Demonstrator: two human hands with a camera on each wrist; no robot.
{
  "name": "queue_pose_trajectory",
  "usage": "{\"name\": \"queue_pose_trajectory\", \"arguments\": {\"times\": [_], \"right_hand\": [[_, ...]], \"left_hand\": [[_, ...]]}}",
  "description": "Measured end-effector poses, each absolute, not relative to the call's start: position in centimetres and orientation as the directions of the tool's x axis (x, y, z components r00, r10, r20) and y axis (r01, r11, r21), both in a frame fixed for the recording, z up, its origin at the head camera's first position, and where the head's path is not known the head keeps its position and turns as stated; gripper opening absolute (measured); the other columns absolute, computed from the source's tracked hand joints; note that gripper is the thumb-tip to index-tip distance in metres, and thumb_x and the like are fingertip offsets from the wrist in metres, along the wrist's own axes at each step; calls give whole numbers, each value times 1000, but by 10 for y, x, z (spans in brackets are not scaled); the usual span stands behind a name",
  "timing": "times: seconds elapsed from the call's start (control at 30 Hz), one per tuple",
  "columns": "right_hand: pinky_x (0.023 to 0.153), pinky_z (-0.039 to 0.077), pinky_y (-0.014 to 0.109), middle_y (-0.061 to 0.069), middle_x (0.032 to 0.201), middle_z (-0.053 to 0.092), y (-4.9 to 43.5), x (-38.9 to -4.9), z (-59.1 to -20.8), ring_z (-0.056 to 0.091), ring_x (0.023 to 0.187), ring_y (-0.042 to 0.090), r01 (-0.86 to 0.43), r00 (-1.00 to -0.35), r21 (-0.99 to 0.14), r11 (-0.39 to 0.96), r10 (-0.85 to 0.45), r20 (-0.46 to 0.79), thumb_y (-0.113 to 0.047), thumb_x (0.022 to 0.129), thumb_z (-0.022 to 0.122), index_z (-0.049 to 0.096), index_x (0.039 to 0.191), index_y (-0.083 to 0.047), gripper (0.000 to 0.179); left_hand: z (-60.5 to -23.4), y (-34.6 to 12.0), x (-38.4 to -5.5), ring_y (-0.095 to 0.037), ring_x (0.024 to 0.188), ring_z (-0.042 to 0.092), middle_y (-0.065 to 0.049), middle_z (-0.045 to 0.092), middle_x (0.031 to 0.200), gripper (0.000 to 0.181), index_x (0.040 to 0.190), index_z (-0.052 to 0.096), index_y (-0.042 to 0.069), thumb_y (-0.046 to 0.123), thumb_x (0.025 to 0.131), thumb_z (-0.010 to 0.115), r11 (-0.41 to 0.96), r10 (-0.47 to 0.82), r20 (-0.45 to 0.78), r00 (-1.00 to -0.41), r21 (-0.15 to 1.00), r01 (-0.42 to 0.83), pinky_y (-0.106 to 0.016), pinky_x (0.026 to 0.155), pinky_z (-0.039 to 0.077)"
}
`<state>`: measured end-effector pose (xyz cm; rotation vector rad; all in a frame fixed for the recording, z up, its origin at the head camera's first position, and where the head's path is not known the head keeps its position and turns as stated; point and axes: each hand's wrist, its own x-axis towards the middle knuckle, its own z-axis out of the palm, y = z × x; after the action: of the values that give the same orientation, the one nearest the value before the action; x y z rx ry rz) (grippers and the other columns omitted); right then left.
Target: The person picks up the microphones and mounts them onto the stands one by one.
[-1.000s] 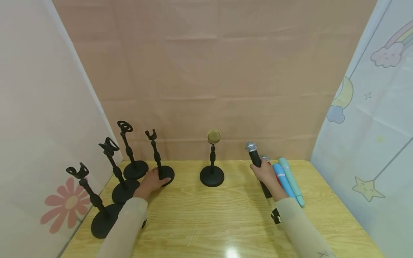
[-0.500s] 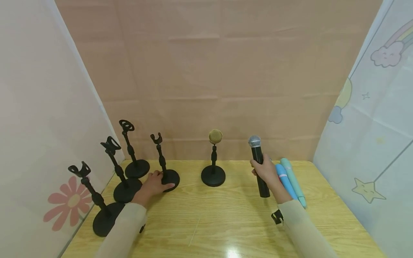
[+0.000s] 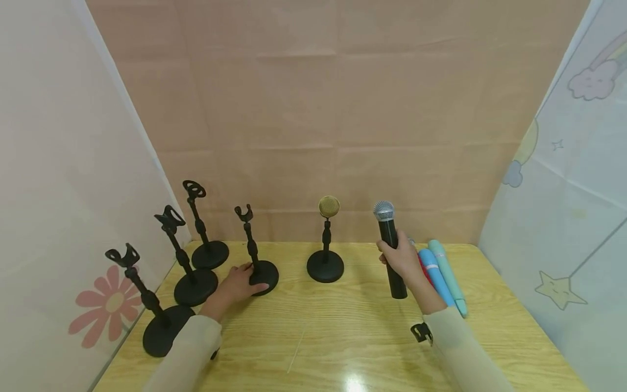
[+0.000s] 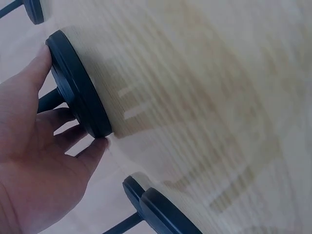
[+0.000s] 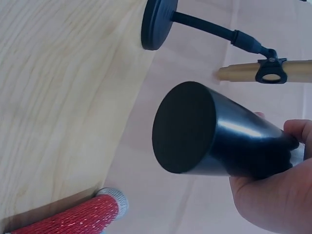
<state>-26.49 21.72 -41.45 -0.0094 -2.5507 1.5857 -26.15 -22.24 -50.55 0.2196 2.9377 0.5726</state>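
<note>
My left hand (image 3: 236,286) grips the round base of a black microphone stand (image 3: 252,247) with an open clip on top. In the left wrist view, the thumb and fingers of the left hand (image 4: 39,161) lie at opposite edges of that base (image 4: 80,87). The right hand (image 3: 403,258) holds a black microphone (image 3: 389,231) by its handle, silver head up and slightly tilted. Its flat butt end (image 5: 185,129) faces the camera in the right wrist view. Between the hands stands another stand holding a gold microphone (image 3: 329,207).
Several black stands with bare clips line the left side, including a near one (image 3: 164,326) and a far one (image 3: 210,255). On the right lie a blue microphone (image 3: 437,276), a mint one (image 3: 448,275) and a sparkly red one (image 5: 78,217). Fabric walls surround the wooden table (image 3: 343,343).
The left hand has slid the stand rightward and nearer to me. The black microphone in the right hand has turned more upright, away from the red one.
</note>
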Motion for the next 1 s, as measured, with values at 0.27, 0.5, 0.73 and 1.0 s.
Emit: {"name": "queue_pose_trajectory", "arguments": {"times": [0.27, 0.5, 0.73, 1.0], "right_hand": [[68, 57, 32, 13, 89, 67, 210, -257, -406, 69, 68, 19, -105, -987, -893, 437, 67, 148, -34, 98, 65, 45, 128, -3, 48], [71, 55, 33, 14, 86, 66, 204, -249, -396, 71, 73, 25, -123, -986, -894, 431, 46, 158, -33, 97, 67, 45, 130, -4, 50], [75, 53, 35, 14, 92, 64, 198, -241, -389, 70, 73, 20, -148, -983, -902, 406, 40, 180, -27, 96, 67, 46, 126, -4, 43], [84, 53, 38, 16, 114, 59, 196, -235, -383, 71, 84, 20, -178, -982, -925, 336, 1, 190, -26, 97, 67, 43, 136, -8, 49]], "left_hand": [[-501, -211, -250, -53, 140, 35, -27, 38, 156, 87, 149, 44, -6, 56, 93, 66, 913, 188, -85, -979, 383, 142, -62, 110, 38], [-499, -202, -236, -53, 137, 39, -26, 42, 153, 86, 147, 48, -5, 56, 90, 70, 906, 212, -64, -975, 387, 172, -63, 107, 40], [-503, -194, -229, -49, 136, 41, -23, 44, 152, 85, 144, 53, -5, 58, 89, 70, 912, 220, -46, -974, 364, 188, -62, 104, 44], [-503, -183, -219, -43, 135, 45, -19, 45, 151, 83, 142, 56, -1, 60, 88, 71, 908, 248, -47, -968, 358, 216, -58, 101, 48]]}}
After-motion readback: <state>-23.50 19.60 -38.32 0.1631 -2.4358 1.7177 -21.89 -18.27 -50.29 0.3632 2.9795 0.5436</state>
